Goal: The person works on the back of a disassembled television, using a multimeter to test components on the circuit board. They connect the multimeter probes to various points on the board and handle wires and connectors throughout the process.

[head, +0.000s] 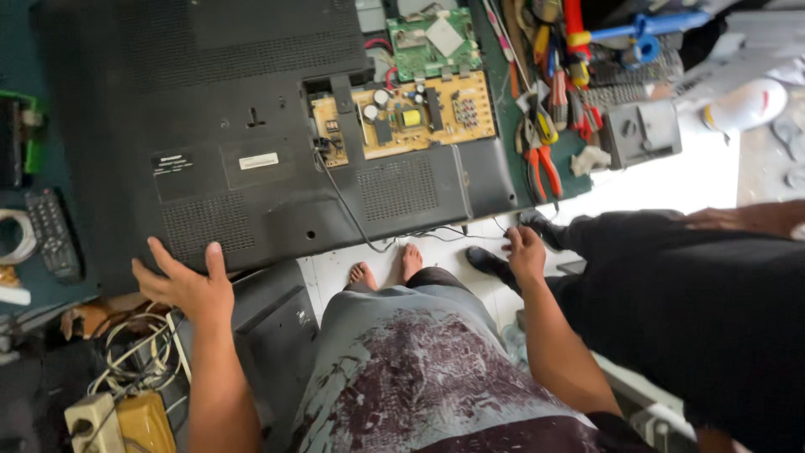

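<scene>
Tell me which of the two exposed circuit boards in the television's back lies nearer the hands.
The tan board, lower of the two and partly under the black back cover. The green board sits above it, farther from both hands.

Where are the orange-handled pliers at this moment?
In the head view, the pliers lie on the upper right of the green bench, just right of the television back and the tan circuit board, below the other hand tools.

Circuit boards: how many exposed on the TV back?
2. A tan board sits in the opening of the black back cover; a green board lies just above it. More may be hidden under the cover.
</scene>
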